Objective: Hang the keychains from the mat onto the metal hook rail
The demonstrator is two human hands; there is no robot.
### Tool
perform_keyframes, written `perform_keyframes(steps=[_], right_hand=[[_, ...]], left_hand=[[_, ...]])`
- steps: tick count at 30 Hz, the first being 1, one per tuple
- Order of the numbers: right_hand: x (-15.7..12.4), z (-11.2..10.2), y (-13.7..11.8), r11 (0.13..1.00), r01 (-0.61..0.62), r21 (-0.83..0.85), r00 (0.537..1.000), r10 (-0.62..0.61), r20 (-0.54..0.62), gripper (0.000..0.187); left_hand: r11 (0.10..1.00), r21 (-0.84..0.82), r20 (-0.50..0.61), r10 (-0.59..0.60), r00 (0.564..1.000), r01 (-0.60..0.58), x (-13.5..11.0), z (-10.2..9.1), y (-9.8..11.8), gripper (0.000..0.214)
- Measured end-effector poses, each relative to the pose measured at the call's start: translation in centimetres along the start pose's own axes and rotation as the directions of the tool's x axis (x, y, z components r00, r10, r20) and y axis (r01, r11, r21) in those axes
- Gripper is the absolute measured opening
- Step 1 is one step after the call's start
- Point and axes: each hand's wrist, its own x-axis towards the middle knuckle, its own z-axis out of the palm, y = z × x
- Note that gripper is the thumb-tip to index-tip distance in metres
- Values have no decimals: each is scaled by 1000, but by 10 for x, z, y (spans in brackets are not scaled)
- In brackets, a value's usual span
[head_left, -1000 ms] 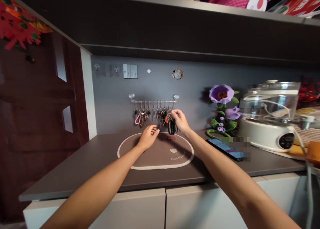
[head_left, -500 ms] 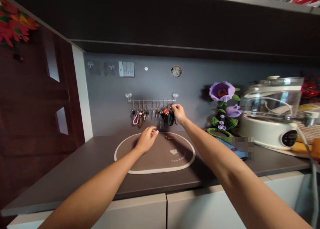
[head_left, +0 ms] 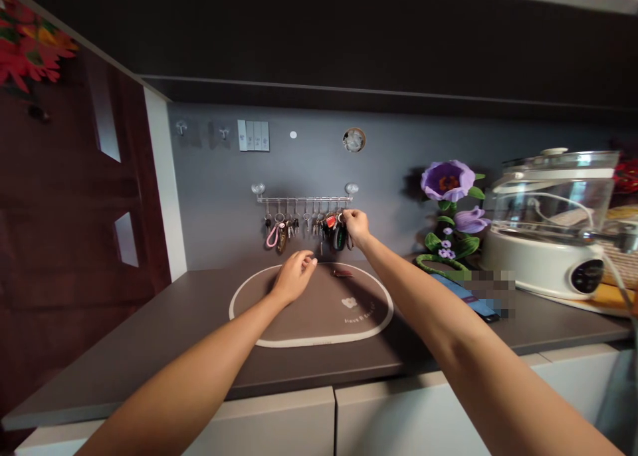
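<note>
A metal key rack (head_left: 304, 199) is fixed to the grey wall, with several key bunches hanging from its hooks. My right hand (head_left: 355, 226) is raised to the rack's right end, fingers pinched on a key bunch with a dark fob (head_left: 339, 236) that hangs at the last hooks. My left hand (head_left: 294, 276) hovers over the brown oval mat (head_left: 279, 323), its fingers loosely curled together; I cannot make out anything in them. A small dark red object (head_left: 341, 272) lies on the mat below the rack.
Right of the mat stand a purple fabric flower (head_left: 447, 183), a phone (head_left: 468, 300) lying flat, and a white cooker with a glass lid (head_left: 548, 243). A dark wooden door (head_left: 74, 243) is at the left. A shelf overhangs the counter (head_left: 149, 349).
My right hand has lifted the fob bunch up from mid-air to the rack's right end hooks. My left hand has barely moved. The view has tilted down slightly.
</note>
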Motion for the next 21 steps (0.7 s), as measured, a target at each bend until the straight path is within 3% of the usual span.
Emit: perform_keyframes(steps=[9, 21], right_hand=[[-5, -2, 10, 999, -10, 41, 999, 8, 54, 21], [-16, -8, 4, 998, -49, 41, 998, 48, 27, 15]], left_hand=[[1000, -20, -2, -9, 1000, 9, 0, -1, 0, 29], [1000, -5, 10, -3, 1000, 3, 0, -1, 1, 28]])
